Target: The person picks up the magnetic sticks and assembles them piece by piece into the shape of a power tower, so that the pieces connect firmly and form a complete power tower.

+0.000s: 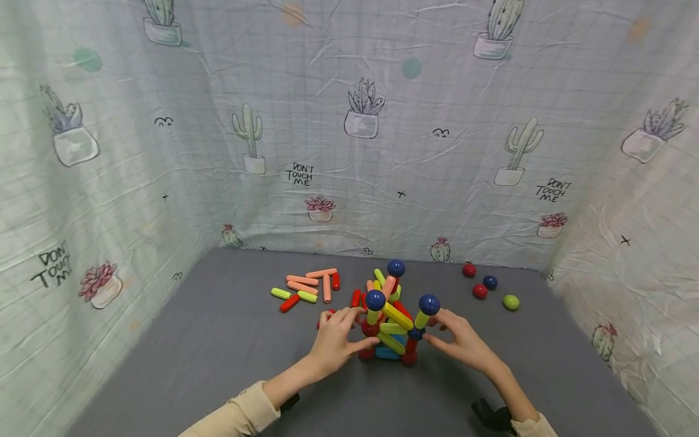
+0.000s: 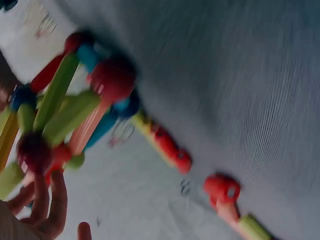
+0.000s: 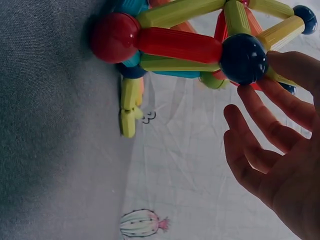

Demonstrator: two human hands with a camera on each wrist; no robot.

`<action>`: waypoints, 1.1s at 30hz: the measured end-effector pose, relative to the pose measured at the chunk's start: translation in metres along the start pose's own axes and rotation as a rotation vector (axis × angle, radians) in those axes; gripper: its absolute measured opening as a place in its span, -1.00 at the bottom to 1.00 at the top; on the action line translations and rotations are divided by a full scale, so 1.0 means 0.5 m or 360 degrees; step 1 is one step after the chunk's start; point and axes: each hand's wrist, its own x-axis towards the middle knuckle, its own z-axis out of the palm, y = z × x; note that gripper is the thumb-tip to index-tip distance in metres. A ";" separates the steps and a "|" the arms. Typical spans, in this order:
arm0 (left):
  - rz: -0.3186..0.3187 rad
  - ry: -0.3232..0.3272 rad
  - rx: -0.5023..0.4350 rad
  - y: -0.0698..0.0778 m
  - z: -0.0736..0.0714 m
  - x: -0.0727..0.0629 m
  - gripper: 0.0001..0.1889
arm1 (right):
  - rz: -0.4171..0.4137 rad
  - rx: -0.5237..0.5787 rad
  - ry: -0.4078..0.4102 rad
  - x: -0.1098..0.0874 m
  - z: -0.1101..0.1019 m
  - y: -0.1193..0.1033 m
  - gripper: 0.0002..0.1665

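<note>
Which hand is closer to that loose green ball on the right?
The right hand: it touches the right side of the ball-and-stick structure, and the green ball lies farther right. The left hand is at the structure's left side, farther away.

Watching remotely, I see wrinkled pale cloth (image 1: 306, 73) on three sides, printed with potted cacti (image 1: 251, 136) and "DON'T TOUCH ME" lettering (image 1: 300, 173). At the back it meets a flat, dark grey surface (image 1: 218, 340) under soft light.
</note>
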 end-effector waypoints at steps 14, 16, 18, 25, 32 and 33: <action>-0.0112 -0.0379 -0.0254 -0.067 0.030 0.078 -0.59 | -0.0003 0.0067 0.0049 -0.001 0.034 -0.034 -0.62; -0.0139 -0.0437 -0.0346 -0.083 0.037 0.095 -0.58 | -0.0003 0.0047 0.0063 0.003 0.049 -0.050 -0.61; -0.0159 -0.0466 -0.0418 -0.093 0.043 0.108 -0.58 | -0.0007 0.0021 0.0060 0.007 0.061 -0.063 -0.58; -0.0318 -0.0255 -0.0493 -0.091 0.048 0.087 -0.74 | 0.0182 -0.0025 0.0177 0.005 0.069 -0.054 -0.64; -0.0229 -0.0219 -0.0543 -0.021 0.027 0.015 -0.56 | 0.0490 -0.0218 -0.0016 -0.019 0.050 0.053 -0.82; -0.0226 -0.0284 -0.0546 -0.010 0.027 0.009 -0.47 | 0.0503 -0.0241 -0.0115 -0.021 0.051 0.068 -0.80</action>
